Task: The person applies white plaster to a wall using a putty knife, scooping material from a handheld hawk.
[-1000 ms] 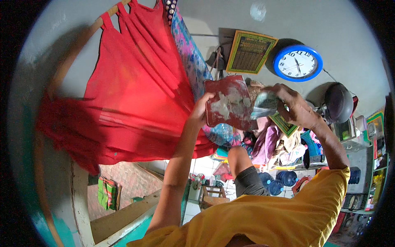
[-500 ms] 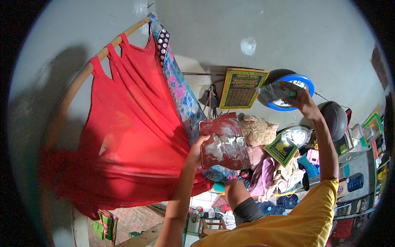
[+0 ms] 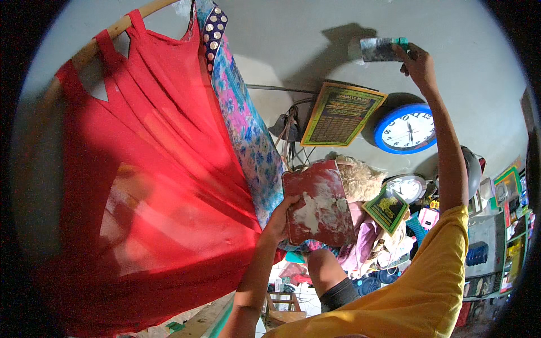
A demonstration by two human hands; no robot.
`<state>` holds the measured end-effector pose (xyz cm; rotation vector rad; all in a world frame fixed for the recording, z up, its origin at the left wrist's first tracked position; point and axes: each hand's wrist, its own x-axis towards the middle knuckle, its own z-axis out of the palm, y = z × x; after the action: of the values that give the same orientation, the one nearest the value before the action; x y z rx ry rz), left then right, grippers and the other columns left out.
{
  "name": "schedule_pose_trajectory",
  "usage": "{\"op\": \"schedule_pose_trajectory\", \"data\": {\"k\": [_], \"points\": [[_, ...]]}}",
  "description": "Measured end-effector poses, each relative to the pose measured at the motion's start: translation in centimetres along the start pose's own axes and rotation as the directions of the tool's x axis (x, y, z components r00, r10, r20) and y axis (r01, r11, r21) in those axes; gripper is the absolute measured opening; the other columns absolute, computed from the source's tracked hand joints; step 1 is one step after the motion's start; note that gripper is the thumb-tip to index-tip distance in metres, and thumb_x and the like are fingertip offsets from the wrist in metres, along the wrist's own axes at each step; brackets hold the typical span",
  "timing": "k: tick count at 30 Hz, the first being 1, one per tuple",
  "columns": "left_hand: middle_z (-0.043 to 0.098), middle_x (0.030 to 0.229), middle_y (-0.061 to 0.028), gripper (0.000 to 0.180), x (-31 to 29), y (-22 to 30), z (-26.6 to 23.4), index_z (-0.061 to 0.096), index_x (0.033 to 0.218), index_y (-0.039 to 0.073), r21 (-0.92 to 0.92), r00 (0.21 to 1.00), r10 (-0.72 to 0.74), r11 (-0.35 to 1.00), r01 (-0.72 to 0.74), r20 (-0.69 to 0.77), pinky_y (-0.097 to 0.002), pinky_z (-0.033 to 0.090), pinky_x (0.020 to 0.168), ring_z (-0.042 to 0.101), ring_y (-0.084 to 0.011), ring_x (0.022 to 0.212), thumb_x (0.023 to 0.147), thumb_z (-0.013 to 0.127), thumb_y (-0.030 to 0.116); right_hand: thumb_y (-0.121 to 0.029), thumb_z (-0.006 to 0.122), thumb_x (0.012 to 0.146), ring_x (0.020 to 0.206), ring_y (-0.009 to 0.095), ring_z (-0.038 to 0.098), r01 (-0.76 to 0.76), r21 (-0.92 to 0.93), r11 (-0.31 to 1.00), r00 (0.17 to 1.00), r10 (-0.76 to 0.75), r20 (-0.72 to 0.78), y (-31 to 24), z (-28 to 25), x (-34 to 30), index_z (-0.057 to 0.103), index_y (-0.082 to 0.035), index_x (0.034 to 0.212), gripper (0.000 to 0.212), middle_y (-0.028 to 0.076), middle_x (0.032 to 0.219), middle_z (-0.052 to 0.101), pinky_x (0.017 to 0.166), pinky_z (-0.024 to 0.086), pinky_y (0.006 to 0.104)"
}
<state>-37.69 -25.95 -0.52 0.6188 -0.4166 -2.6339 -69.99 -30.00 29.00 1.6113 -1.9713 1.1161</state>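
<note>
My left hand (image 3: pixel 277 221) grips the left edge of a reddish-brown board (image 3: pixel 329 183), tilted toward me and smeared with white paste (image 3: pixel 307 213). High on the right, my right hand (image 3: pixel 419 66) is closed round the green end of a scraper (image 3: pixel 378 50). Its wide, dark blade is coated with pale residue and lies at the grey wall (image 3: pixel 282 34), over a whitish patch (image 3: pixel 354 50) that it partly hides. Whether the blade's whole edge touches the wall, I cannot tell.
Red cloth (image 3: pixel 180 135) and a flowered cloth (image 3: pixel 239 112) hang from a wooden pole (image 3: pixel 119 25) at left. A framed green-and-gold panel (image 3: pixel 342 115) and a blue-rimmed clock (image 3: pixel 407 128) are on the wall. A plush toy (image 3: pixel 366 179) and piled cloths stand below. A wooden stool (image 3: pixel 283 307) is underneath.
My right hand has risen with the scraper from in front of the clock to the whitish wall patch. The board in my left hand has shifted slightly right and down in the view.
</note>
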Motion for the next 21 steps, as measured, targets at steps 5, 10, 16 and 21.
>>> {"op": "schedule_pose_trajectory", "data": {"k": [5, 10, 16, 21], "points": [[0.059, 0.099, -0.0094, 0.033, 1.2, -0.6, -1.2, 0.051, 0.108, 0.005, -0.051, 1.0, -0.017, 0.999, 0.016, -0.012, -0.0368, 0.048, 0.078, 0.059, -0.0229, 0.086, 0.083, 0.047, 0.026, -0.035, 0.06, 0.08, 0.049, 0.008, 0.056, -0.009, -0.008, 1.0, 1.0, 0.009, 0.015, -1.0, 1.2, 1.4, 0.062, -0.001, 0.09, 0.035, 0.005, 0.061, 0.058, 0.045, 0.044, 0.0222], [0.059, 0.1, -0.0096, 0.034, 1.7, -0.5, -1.7, 0.05, 0.109, 0.005, -0.044, 0.998, -0.065, 0.997, 0.066, 0.016, -0.0371, 0.048, 0.079, 0.059, -0.0236, 0.086, 0.084, 0.047, 0.027, -0.036, 0.063, 0.077, 0.055, 0.01, 0.059, 0.01, -0.017, 1.0, 0.998, -0.011, -0.055, 0.6, 2.2, 2.4, 0.062, -0.002, 0.093, 0.037, 0.008, 0.066, 0.062, 0.05, 0.047, 0.0254], [0.059, 0.1, -0.0105, 0.036, 1.7, -0.5, -2.6, 0.05, 0.109, 0.004, -0.065, 0.995, -0.051, 0.996, 0.056, 0.083, -0.0364, 0.048, 0.079, 0.059, -0.0232, 0.087, 0.084, 0.047, 0.029, -0.036, 0.069, 0.07, 0.061, 0.02, 0.062, 0.114, -0.308, 0.945, 0.957, -0.187, -0.22, -0.6, 3.5, 1.6, 0.062, -0.004, 0.091, 0.039, 0.012, 0.071, 0.063, 0.056, 0.047, 0.0316], [0.059, 0.1, -0.0105, 0.036, 1.3, -0.1, -1.4, 0.05, 0.109, 0.003, 0.029, 0.999, -0.053, 0.998, 0.053, -0.003, -0.0364, 0.048, 0.079, 0.059, -0.0231, 0.086, 0.083, 0.047, 0.028, -0.04, 0.069, 0.068, 0.062, 0.026, 0.061, 0.132, -0.38, 0.915, 0.932, -0.245, -0.266, -1.4, 4.2, 1.5, 0.06, -0.006, 0.089, 0.042, 0.012, 0.07, 0.063, 0.055, 0.047, 0.0338]]}}
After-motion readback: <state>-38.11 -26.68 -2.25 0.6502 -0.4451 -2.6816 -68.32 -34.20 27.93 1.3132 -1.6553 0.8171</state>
